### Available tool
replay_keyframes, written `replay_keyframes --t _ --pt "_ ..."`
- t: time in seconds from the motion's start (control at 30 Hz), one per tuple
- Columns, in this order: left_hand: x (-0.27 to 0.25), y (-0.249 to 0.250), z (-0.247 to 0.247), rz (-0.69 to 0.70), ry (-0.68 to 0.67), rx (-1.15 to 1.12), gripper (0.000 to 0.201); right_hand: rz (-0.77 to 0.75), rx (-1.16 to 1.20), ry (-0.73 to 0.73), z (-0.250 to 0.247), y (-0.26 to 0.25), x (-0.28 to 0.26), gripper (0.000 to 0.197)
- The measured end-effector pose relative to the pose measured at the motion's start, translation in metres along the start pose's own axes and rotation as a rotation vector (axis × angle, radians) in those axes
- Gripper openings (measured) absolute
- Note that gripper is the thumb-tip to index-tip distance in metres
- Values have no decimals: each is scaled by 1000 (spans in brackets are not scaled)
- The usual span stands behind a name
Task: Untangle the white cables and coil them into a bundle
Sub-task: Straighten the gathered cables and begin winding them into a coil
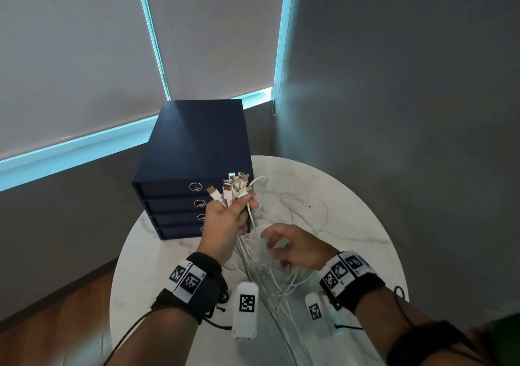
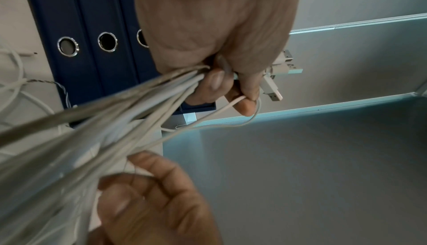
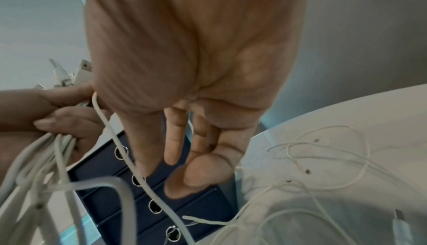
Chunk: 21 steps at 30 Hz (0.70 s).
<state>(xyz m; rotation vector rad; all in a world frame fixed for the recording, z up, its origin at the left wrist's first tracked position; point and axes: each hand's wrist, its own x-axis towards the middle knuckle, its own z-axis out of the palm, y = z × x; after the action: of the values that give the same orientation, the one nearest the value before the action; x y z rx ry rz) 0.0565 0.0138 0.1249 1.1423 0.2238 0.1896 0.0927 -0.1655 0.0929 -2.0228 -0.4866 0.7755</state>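
Our left hand grips the white cables below their plugs, fingers curled tight, raised above the round marble table. Our right hand hangs at four o'clock, fingers loosely spread among strands. The blue drawer box stands at eleven o'clock behind the fist.

Left hand clenched, right hand slack

Drawer box on table, cables to its right
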Motion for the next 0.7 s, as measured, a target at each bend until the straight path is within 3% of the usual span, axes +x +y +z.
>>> replay_keyframes --t 0.13,0.2,0.33,0.43,0.57,0.7 --pt "-2 3 3 -2 -33 4 36 11 -61 -81 14 -11 4 10" --pt "-3 3 1 -2 -28 21 33 -37 31 -54 13 -16 7 19" --pt "-3 -12 -12 -30 -7 108 22 -147 459 182 -9 -40 11 32" --pt "-10 -27 -15 -111 -56 131 26 -209 699 251 -27 -65 12 32" --pt "-22 -38 -10 -136 -202 120 20 -272 808 331 -49 -92 15 32" --pt "-23 -40 -21 -192 -194 119 18 -356 935 608 -90 -105 14 33"
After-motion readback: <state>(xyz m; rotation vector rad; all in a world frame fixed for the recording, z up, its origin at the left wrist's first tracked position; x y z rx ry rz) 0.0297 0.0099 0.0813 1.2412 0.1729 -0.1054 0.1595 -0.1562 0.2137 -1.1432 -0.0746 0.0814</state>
